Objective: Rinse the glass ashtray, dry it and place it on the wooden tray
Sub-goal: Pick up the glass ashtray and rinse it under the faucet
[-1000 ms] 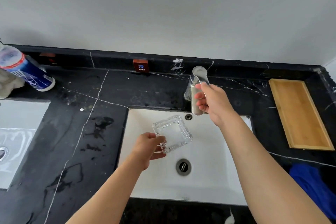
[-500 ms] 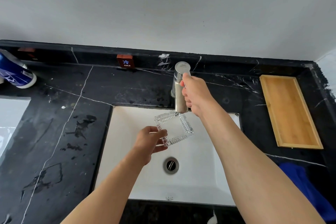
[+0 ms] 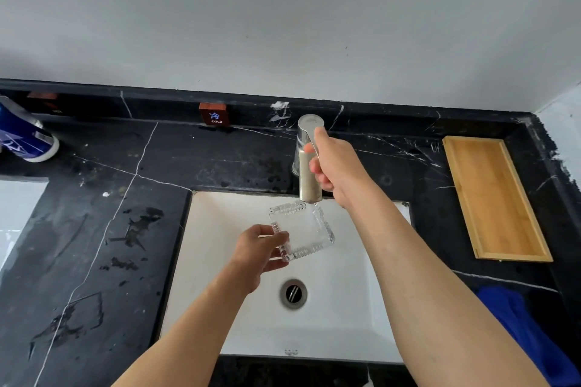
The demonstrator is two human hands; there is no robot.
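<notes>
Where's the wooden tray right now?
The wooden tray lies on the black counter at the far right, beyond the white sink, behind a blue cloth.

A black marble counter (image 3: 94,229) fills the lower frame. On it: wooden tray (image 3: 493,198) right, blue cloth (image 3: 518,324) lower right, possibly a blue bottle (image 3: 22,135) far left.

Reads "COLD" in white, under a blue symbol, on the small red-brown sign (image 3: 213,114) at upper centre. White print on the blue bottle (image 3: 23,138) at far left too blurred to read.
</notes>
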